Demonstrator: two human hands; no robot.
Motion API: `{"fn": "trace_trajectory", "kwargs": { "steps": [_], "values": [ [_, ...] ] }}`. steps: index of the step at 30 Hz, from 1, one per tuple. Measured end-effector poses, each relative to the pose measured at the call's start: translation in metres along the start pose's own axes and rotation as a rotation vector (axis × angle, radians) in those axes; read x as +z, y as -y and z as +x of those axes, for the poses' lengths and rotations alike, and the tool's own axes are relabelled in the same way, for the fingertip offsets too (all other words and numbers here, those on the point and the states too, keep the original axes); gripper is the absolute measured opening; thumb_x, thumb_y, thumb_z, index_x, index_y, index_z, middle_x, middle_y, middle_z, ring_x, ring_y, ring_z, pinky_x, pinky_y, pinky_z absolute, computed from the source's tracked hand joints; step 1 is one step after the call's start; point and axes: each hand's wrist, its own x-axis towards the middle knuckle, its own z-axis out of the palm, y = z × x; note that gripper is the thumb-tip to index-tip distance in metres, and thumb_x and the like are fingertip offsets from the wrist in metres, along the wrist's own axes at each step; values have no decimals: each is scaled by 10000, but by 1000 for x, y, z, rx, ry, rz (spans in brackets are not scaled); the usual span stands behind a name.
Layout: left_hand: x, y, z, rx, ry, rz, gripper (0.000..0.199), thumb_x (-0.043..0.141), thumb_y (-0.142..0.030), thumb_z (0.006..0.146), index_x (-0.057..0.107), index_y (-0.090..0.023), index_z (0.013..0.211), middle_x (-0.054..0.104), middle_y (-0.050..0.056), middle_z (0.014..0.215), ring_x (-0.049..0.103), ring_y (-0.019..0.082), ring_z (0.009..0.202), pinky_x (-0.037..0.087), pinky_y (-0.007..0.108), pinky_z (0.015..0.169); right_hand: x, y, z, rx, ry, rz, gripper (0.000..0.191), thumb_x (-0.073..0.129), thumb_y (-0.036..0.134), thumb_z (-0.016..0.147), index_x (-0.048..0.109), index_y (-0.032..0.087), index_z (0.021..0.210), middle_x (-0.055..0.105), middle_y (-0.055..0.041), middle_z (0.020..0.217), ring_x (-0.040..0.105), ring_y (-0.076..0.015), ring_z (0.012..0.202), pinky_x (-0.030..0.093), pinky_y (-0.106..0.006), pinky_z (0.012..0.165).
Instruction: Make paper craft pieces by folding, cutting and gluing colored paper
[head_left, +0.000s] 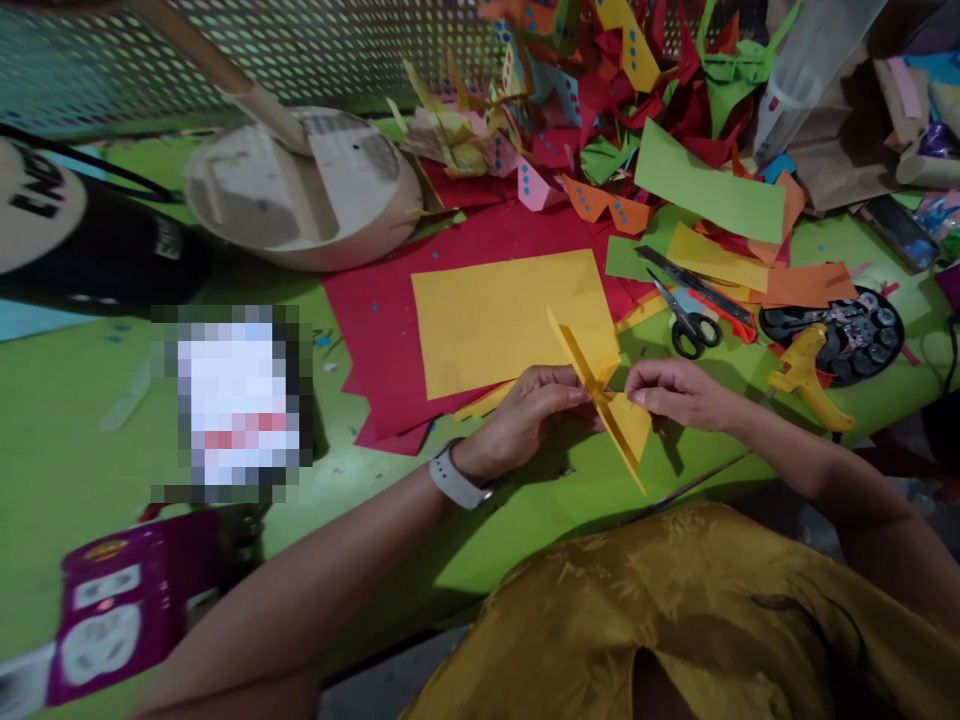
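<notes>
A folded piece of yellow paper (626, 425) is held above the near edge of the green table. My left hand (536, 415), with a pale band on its wrist, pinches it from the left near its middle fold. From the other side, my right hand (679, 392) has thumb and fingers closed on its right edge. Behind my hands, a flat yellow sheet (502, 320) lies on several red sheets (375, 370). Part of the left fingers is hidden behind the folded paper.
Black-handled scissors (690, 325), a box cutter (701, 285) and a yellow glue gun (814, 375) lie to the right. Folded paper shapes (592, 130) pile up at the back. A round base (300, 190), a blurred-out device (240, 400) and a purple power strip (127, 600) stand left.
</notes>
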Motion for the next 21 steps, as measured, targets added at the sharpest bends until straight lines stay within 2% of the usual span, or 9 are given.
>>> {"fn": "trace_trajectory", "kwargs": {
  "steps": [5, 8, 14, 21],
  "values": [
    [3, -1, -1, -17, -13, -84, 261, 847, -373, 643, 719, -145, 646, 715, 20, 621, 667, 124, 566, 599, 246, 626, -2, -2, 0, -11, -79, 32, 122, 520, 273, 875, 498, 203, 778, 448, 71, 600, 482, -74, 495, 442, -206, 477],
    [4, 1, -1, -6, -11, -46, 321, 859, -435, 664, 714, -149, 652, 715, 7, 643, 671, 100, 570, 595, 217, 653, -2, -4, 0, -37, -105, 3, 134, 526, 297, 871, 507, 199, 782, 451, 69, 593, 489, -83, 499, 434, -214, 479],
    [6, 2, 0, 48, -15, 53, 350, 845, -453, 690, 672, -152, 646, 658, -29, 610, 650, 85, 568, 581, 204, 642, 0, -3, -1, -110, -151, -118, 122, 510, 280, 856, 522, 188, 776, 444, 56, 589, 431, -85, 501, 328, -214, 466],
    [8, 2, -1, 29, -22, 72, 387, 829, -495, 688, 647, -153, 695, 652, -28, 644, 630, 89, 586, 583, 232, 657, 0, -3, 0, -101, -167, -135, 190, 530, 344, 879, 513, 194, 765, 440, 65, 560, 424, -84, 487, 325, -214, 458]
  ]
}}
